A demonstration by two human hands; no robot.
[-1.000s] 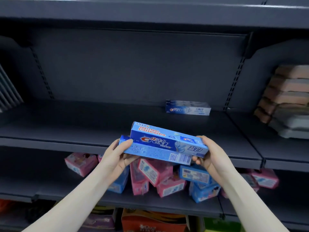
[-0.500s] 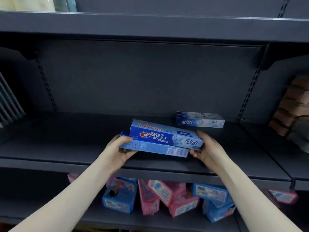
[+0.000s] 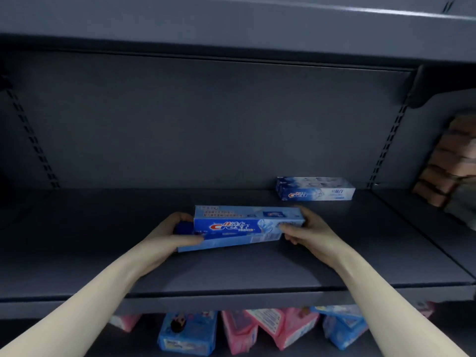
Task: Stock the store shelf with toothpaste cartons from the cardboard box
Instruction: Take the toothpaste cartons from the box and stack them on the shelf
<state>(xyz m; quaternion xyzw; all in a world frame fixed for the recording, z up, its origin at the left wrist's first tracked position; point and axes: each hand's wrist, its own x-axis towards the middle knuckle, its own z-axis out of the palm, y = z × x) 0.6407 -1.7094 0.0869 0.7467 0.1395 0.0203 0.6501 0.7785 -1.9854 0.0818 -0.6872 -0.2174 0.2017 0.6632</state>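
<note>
Reaching forward, both hands hold apparently two cartons endwise.

Below my working level I can see pink plastic-wrapped packs jumbled together with blue plastic-wrapped packs. Off at the right edge there's a blurry stack of brownish flat packages.

A single head-worn, wide-angle camera faces straight into a dark grey store shelf from close range, looking forward and slightly down. The shelf board fills the middle of the frame, with the shelf above at 12 o'clock and a lower shelf just visible at 6 o'clock. Both forearms enter from 7 and 5 o'clock. The far right edge looks blurred, probably from lens distortion.
</note>
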